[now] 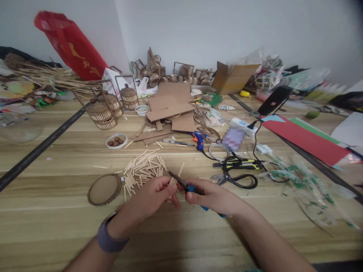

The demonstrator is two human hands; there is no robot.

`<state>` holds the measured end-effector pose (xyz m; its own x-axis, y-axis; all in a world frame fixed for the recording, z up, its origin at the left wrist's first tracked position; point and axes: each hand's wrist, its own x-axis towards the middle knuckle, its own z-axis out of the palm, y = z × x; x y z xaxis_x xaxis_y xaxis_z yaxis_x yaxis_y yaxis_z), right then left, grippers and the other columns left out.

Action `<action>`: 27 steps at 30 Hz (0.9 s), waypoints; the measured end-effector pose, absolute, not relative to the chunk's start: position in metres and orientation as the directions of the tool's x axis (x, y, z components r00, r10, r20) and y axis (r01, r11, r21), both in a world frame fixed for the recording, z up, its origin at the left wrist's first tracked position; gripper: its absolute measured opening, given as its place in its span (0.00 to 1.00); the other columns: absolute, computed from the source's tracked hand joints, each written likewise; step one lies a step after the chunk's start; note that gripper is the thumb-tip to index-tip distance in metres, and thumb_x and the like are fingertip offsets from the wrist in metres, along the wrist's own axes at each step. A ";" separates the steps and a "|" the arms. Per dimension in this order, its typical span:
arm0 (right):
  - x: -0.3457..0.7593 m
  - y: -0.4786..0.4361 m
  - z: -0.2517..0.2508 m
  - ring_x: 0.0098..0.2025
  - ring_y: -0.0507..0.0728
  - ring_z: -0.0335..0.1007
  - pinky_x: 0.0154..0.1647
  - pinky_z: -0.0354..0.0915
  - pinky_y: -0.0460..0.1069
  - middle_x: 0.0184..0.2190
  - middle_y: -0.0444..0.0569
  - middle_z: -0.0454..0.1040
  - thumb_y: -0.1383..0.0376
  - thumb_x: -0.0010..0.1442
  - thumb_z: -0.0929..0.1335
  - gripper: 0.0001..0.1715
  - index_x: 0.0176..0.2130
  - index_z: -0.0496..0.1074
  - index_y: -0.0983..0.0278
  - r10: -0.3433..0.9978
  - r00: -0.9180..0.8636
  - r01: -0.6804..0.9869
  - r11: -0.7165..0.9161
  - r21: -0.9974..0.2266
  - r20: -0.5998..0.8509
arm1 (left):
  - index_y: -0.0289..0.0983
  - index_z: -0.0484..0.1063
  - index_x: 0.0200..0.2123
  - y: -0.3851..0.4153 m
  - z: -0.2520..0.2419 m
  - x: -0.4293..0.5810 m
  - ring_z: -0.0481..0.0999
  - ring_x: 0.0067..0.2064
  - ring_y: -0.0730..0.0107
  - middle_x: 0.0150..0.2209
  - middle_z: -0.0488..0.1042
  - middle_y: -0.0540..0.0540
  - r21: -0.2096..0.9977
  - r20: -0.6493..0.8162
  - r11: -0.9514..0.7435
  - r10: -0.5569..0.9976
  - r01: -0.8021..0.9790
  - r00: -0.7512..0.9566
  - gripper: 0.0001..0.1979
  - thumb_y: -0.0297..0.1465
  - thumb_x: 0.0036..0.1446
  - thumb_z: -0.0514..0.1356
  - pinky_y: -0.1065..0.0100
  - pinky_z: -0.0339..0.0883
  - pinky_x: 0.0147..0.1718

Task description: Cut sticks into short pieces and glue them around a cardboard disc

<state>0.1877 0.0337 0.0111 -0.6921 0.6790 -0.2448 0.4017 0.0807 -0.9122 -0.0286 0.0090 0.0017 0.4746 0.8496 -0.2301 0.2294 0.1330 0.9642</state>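
Note:
My left hand [157,194] is closed around a few thin wooden sticks [180,169], one poking up beyond the fingers. Blue-handled pliers [191,189] are gripped in my right hand [211,196], their dark jaws against or very near those sticks; the exact contact is hidden by my fingers. Just past my left hand lies a loose pile of short cut sticks [144,166]. A round cardboard disc with a braided rim [104,189] rests to the left of the pile.
Black-handled scissors [244,181], a utility knife [246,164], a blue glue gun [199,140] and a pen [177,142] lie beyond my right hand. Farther off are cardboard pieces [170,98], small lidded baskets [101,113], a dish of brown beads [116,141] and a red sheet [306,139].

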 end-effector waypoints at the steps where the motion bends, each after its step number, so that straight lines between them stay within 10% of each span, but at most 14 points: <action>1: 0.188 0.034 0.010 0.32 0.53 0.61 0.32 0.60 0.46 0.31 0.46 0.69 0.38 0.58 0.63 0.37 0.44 0.75 0.67 0.680 -0.694 0.403 0.096 -0.910 -0.235 | 0.33 0.73 0.40 0.009 0.002 -0.028 0.75 0.31 0.66 0.29 0.79 0.45 0.965 -0.227 0.128 0.847 0.230 0.480 0.21 0.46 0.62 0.53 0.68 0.59 0.31; 27: 0.179 0.026 0.015 0.31 0.51 0.58 0.31 0.55 0.45 0.28 0.41 0.67 0.57 0.55 0.70 0.16 0.39 0.74 0.66 0.728 -0.649 0.430 0.114 -0.896 -0.220 | 0.36 0.70 0.31 0.007 0.006 -0.021 0.70 0.26 0.68 0.22 0.74 0.49 0.958 -0.248 0.134 0.828 0.253 0.503 0.20 0.47 0.59 0.53 0.69 0.59 0.29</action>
